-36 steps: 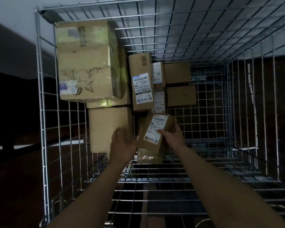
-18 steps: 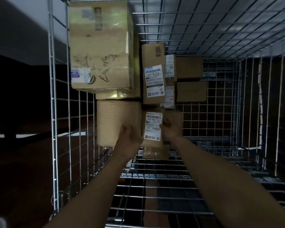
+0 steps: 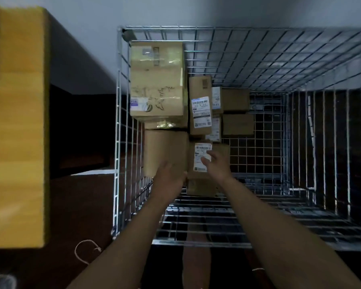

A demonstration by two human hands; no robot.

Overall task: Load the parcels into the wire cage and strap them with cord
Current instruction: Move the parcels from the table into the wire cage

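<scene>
Your right hand (image 3: 216, 163): fingers laid loosely on the small parcel's (image 3: 199, 152) label.
Your left hand (image 3: 171, 178): at that parcel's left edge, blurred; cannot tell its grip.
Small parcel: upright inside the cage (image 3: 118, 142), beside a plain box (image 3: 165, 149).
Cord (image 3: 81, 251): on the floor outside the cage.
</scene>
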